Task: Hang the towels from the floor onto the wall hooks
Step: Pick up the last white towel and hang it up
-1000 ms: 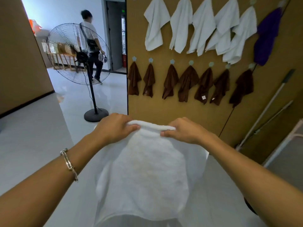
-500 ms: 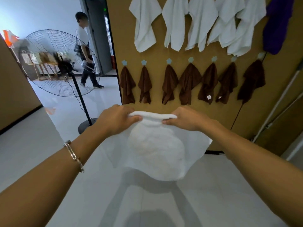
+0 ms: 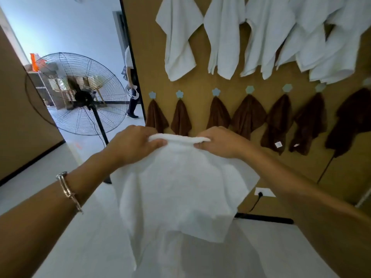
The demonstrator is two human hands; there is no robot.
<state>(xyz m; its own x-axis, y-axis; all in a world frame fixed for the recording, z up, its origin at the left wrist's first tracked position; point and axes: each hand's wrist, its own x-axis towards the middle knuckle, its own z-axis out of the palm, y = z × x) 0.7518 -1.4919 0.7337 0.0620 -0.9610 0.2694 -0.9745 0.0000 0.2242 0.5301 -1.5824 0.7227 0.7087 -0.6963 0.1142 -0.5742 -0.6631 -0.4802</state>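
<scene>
1. At the tan wall, our left hand and right hand each pinch the top hem of a white terry towel.
2. We hold it spread, clear of the floor, likely to find a hanging point.
3. Blue flower-shaped hooks ahead already carry brown cloths.

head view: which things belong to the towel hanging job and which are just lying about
Job: white towel, left hand, right hand, flower-shaped wall hooks, hung white towels, hung brown towels.
Lying about: pedestal fan, wall socket, person in doorway.
</scene>
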